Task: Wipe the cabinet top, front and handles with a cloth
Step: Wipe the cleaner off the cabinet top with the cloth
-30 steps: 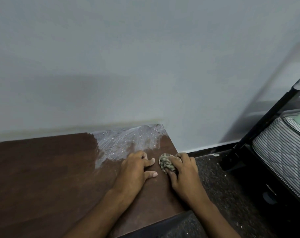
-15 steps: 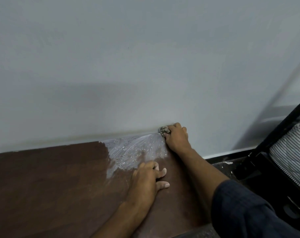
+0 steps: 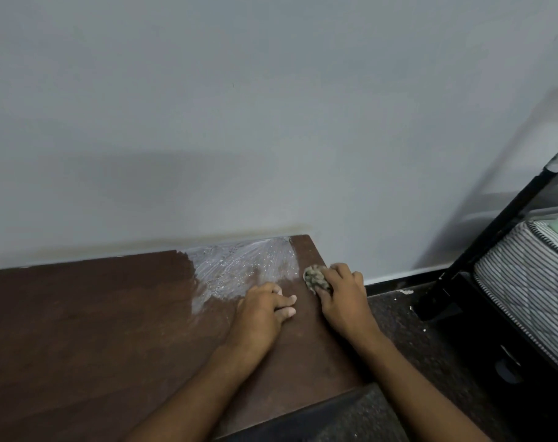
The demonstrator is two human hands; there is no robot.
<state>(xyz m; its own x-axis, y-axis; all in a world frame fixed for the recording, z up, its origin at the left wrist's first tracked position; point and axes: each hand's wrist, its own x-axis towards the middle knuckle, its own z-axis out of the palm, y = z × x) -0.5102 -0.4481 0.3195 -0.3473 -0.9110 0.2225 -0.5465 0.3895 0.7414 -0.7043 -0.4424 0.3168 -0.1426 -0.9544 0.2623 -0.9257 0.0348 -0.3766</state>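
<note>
The dark brown wooden cabinet top (image 3: pixel 89 330) fills the lower left, its back edge against the wall. A whitish, wet-looking smear (image 3: pixel 239 269) covers its far right part. My right hand (image 3: pixel 343 295) presses a crumpled grey-green cloth (image 3: pixel 316 277) onto the top near the right edge, beside the smear. My left hand (image 3: pixel 260 314) rests flat on the wood just left of it, fingers pointing right and holding nothing. The cabinet's front and handles are out of sight.
A plain grey wall (image 3: pixel 271 122) rises right behind the cabinet. To the right lies dark speckled floor (image 3: pixel 408 339) with a black frame (image 3: pixel 494 231) leaning over it and a striped mattress (image 3: pixel 526 282) at the far right.
My right hand drew the cloth back from the far right corner at the wall towards me along the right edge, leaving a cleaner brown strip. My left hand stayed put.
</note>
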